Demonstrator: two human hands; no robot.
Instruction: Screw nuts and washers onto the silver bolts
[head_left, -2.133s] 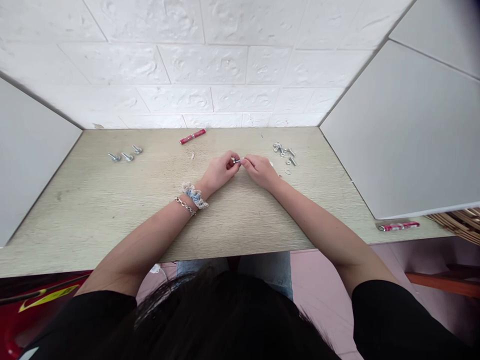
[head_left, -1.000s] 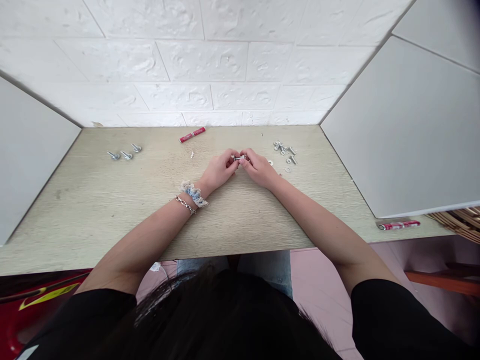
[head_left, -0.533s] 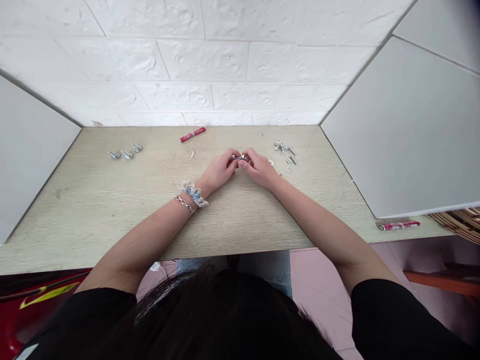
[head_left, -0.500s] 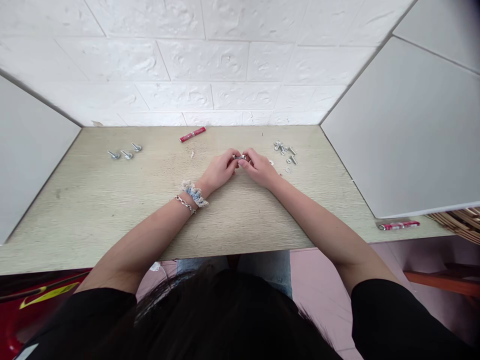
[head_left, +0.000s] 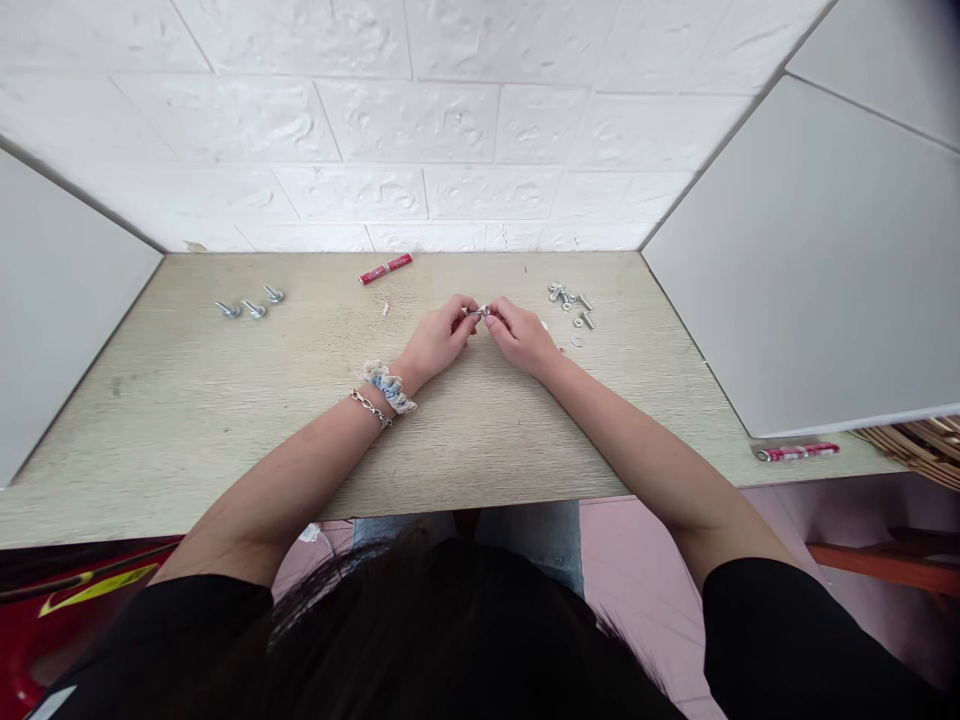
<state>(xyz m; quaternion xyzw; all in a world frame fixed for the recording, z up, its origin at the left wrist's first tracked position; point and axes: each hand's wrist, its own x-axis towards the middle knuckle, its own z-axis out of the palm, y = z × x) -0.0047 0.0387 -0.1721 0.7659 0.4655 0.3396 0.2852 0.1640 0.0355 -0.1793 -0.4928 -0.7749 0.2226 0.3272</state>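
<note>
Left hand and right hand pinch a small metal bolt, held in the narrow gap between their fingertips; whether a nut sits on it is too small to tell. Should either pinch loosen, the bolt could slip and roll off below the hands. Swinging the right hand outward might scatter the washer beside it or the loose fasteners beyond.

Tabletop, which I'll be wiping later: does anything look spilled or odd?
Yes: brownish specks lie scattered left of the left hand, near the red tube, with a whitish scrap among them, like unswept debris.
</note>
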